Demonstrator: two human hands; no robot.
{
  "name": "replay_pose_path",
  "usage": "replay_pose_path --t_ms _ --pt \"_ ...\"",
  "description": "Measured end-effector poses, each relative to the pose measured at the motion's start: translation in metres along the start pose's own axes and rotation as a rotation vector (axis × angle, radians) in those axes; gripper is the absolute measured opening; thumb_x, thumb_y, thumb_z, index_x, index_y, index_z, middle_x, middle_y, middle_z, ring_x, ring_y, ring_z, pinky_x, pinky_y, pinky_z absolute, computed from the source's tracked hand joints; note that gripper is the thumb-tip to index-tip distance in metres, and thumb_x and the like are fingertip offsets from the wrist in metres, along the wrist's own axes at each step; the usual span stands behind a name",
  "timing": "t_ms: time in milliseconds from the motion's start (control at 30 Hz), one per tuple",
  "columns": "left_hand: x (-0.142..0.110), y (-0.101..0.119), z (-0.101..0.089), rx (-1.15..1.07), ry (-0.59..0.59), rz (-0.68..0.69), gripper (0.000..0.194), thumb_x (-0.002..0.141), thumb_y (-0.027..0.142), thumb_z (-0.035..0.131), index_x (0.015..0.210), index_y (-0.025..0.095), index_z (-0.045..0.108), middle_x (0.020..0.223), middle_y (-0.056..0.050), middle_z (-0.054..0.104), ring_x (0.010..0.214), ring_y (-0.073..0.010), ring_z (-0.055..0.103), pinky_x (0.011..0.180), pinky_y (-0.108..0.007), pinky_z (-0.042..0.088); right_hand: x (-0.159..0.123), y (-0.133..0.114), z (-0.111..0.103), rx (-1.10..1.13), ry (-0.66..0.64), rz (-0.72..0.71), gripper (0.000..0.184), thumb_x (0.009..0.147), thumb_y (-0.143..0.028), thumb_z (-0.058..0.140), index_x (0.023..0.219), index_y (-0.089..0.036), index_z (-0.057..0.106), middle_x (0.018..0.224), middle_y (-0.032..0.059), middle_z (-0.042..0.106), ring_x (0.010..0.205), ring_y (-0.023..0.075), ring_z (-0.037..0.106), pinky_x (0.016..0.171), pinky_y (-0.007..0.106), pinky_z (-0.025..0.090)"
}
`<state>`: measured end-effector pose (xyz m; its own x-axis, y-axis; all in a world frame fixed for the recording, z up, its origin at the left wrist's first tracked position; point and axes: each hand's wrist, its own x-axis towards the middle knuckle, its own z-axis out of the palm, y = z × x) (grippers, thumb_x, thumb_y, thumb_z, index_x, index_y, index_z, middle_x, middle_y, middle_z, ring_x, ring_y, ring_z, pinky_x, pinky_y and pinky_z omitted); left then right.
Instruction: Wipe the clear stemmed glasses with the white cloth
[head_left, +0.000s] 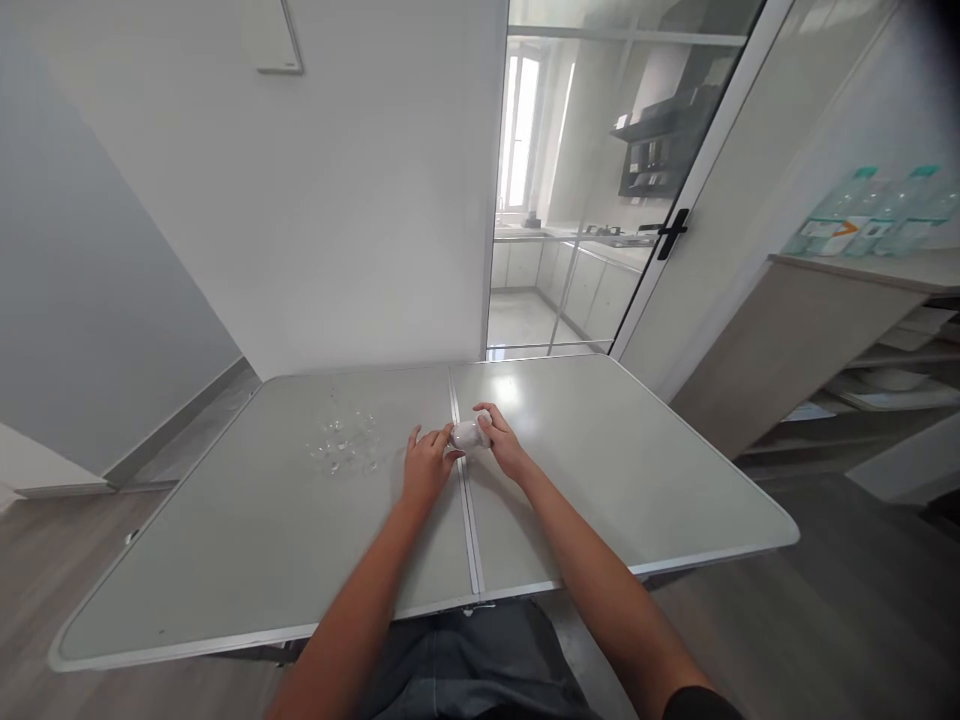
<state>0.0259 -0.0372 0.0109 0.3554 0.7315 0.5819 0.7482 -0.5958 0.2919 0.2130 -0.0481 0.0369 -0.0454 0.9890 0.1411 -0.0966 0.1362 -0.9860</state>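
Between my two hands, over the middle seam of the table, is a small clear glass point(466, 435) lying sideways, with something white like tissue in or around it. My left hand point(429, 460) has its fingers closed on the left end of the glass, the little finger side raised. At the other end, my right hand point(501, 438) grips the glass and the white material, thumb and fingers bent around it. To the left of my left hand stands a group of several small clear glasses point(341, 445), so transparent that their outlines are hard to make out.
The pale folding table point(600, 480) has a metal edge and touches the white wall point(375, 200) behind. A glass door with a black handle point(671, 232) stands at the back right. Several bottles point(844, 215) stand on a wooden cabinet point(825, 330) at right.
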Motion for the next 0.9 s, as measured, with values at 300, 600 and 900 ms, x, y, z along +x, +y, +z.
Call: replay_pose_path --t_ms 300,600,900 --pt "-0.009 0.004 -0.006 -0.062 -0.253 -0.086 0.066 0.089 0.06 0.06 0.143 0.023 0.052 0.089 -0.006 0.076 0.08 -0.021 0.07 0.066 -0.026 0.041 -0.007 -0.007 -0.024 -0.318 -0.235 -0.354 0.051 0.099 -0.048 0.042 0.143 -0.024 0.049 0.11 0.0053 0.062 0.091 0.0213 0.054 0.089 0.036 0.043" --pt "-0.007 -0.011 -0.001 0.006 -0.089 -0.043 0.063 0.085 0.058 0.066 0.139 0.026 0.06 0.09 -0.01 0.075 0.075 -0.0222 0.066 0.069 -0.03 0.038 0.002 0.006 -0.005 -0.117 0.015 -0.068 0.056 0.09 -0.048 0.055 0.14 -0.023 0.053 0.089 0.0019 0.061 0.077 0.0179 0.052 0.078 0.031 0.045" --pt "-0.002 -0.023 -0.008 -0.726 -0.274 -0.252 0.057 0.08 0.061 0.069 0.115 0.016 0.077 0.062 0.0 0.06 0.056 -0.0117 0.048 0.057 -0.024 0.035 -0.003 0.008 -0.018 -0.137 -0.198 -0.163 0.066 0.089 -0.05 0.059 0.15 -0.026 0.046 0.099 0.0024 0.067 0.088 0.0202 0.058 0.089 0.035 0.045"
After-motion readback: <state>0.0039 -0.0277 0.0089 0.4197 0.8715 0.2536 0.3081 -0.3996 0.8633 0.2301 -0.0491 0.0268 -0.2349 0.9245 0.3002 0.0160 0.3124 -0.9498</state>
